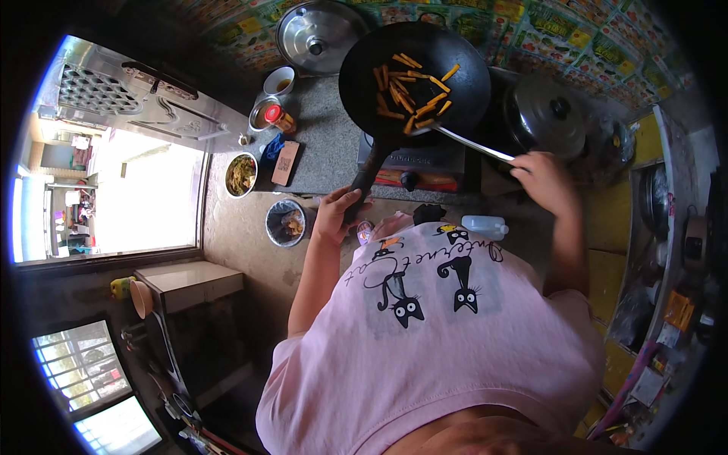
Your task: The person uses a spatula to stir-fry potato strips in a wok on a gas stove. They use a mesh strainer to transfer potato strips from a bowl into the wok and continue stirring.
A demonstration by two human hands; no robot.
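A black wok (466,85) sits over a portable gas stove (421,162) on the counter. My left hand (336,215) is wrapped around its dark handle (372,168). Inside the wok lie several golden-brown strips of food (401,94), mostly gathered in its lower middle. My right hand (543,179) grips the metal handle of a spatula (475,143), which slants down to the left. The spatula's head reaches into the near side of the wok, touching or close to the strips, and is slightly blurred.
Left of the wok stand a metal lid (319,38), a white bowl (278,81), a red-capped jar (280,118) and a phone (285,164). A bowl of food (241,175) sits near the counter's left end. Right is a lidded pot (546,116). Below are a lined bin (284,223) and a plastic jug (484,226).
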